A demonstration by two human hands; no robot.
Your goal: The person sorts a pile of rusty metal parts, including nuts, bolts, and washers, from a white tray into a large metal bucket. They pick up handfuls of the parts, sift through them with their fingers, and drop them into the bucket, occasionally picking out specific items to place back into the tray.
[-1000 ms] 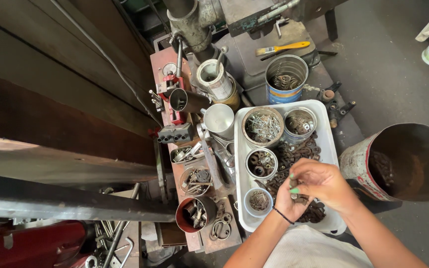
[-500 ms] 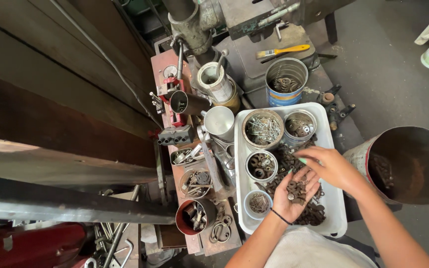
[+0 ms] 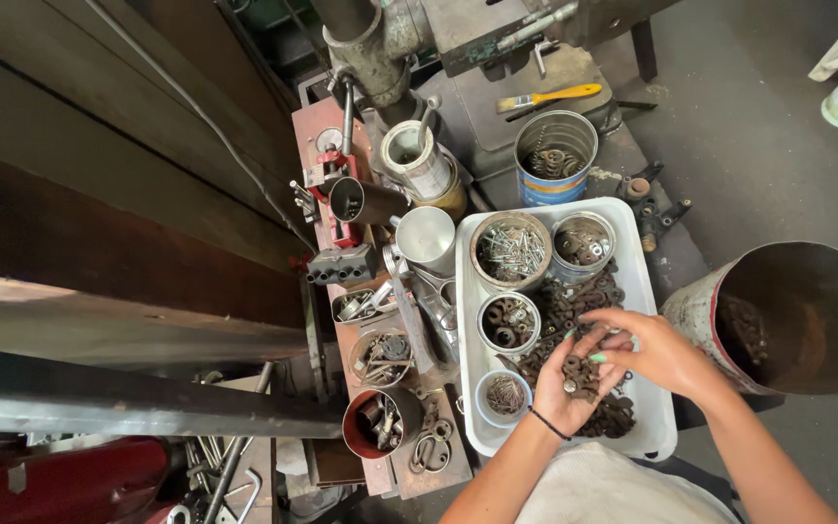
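Note:
My left hand (image 3: 567,385) is cupped palm up over the white tray (image 3: 644,291) and holds a small heap of rusty nuts and washers. My right hand (image 3: 654,351) reaches across it, fingertips picking at the pieces in the left palm. A loose pile of rusty hardware (image 3: 584,301) lies in the tray under and beyond both hands. In the tray stand a tin of bright screws (image 3: 510,250), a tin of washers (image 3: 582,243), a tin of dark nuts (image 3: 509,322) and a small tin of thin nails (image 3: 505,396).
A large rusty drum (image 3: 797,315) stands right of the tray. A blue-banded can (image 3: 555,155) and a yellow-handled brush (image 3: 547,97) lie beyond. Left, a narrow bench carries a red cup (image 3: 378,423), a metal cup (image 3: 427,238), tins and tools. Steel beams (image 3: 128,408) cross the left.
My left hand turned palm up with hardware in it and slid under the right hand. My right hand moved from the pile to the left palm.

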